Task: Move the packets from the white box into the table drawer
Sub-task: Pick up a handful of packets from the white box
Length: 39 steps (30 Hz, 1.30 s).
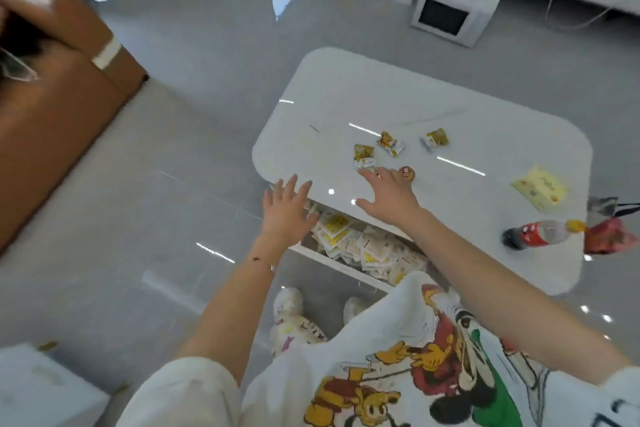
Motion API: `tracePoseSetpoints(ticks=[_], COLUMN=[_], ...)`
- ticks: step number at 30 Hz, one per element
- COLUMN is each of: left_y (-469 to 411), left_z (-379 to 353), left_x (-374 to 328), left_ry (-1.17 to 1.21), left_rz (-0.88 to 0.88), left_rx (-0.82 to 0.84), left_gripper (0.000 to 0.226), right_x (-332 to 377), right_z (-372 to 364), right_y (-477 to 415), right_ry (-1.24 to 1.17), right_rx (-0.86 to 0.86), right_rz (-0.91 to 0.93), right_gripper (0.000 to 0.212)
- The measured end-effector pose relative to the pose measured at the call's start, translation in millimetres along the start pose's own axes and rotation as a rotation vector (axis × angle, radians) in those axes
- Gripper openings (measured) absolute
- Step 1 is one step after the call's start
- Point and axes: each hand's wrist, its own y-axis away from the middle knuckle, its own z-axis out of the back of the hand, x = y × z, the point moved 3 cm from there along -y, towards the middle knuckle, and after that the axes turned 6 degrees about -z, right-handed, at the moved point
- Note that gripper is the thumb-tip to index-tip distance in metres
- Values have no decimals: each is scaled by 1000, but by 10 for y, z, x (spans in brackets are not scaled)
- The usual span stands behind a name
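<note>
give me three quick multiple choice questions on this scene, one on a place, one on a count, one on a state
1. Where is the cola bottle?
A. on the floor
B. on the table, lying on its side
C. in a hand

2. How many small packets lie just beyond the right hand?
A. one
B. three
C. six

3. The drawer is:
A. open, with packets inside
B. shut
C. open and bare

Answers:
1 B: it lies flat near the table's right edge.
2 B: three sit apart on the tabletop.
3 A: it is pulled out under the tabletop and heaped with packets.
</note>
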Motion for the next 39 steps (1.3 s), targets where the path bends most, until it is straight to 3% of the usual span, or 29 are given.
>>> tracePoseSetpoints(ticks=[8,12,20,30,39], left_y=[987,1874,3224,4213,4599], left_z=[1188,1414,1418,1068,1106], left_x=[1283,2372,3859,4765,5728], left_ry=[-108,-133,2,202,273], left_rz=[162,367,769,1107,1410], left_rx=[-229,-285,-304,-372,-405], left_gripper=[69,69,71,72,71], right_x=[2011,3410,5407,7088,8686], right_z=[499,427,36,-635,-1140], right_y=[99,164,402,459,265], right_ry=[154,193,259,409,474], right_rx=[-92,-106,-144,-12,97], right_rz=[293,473,755,995,1258], right_gripper=[72,74,71,71,70])
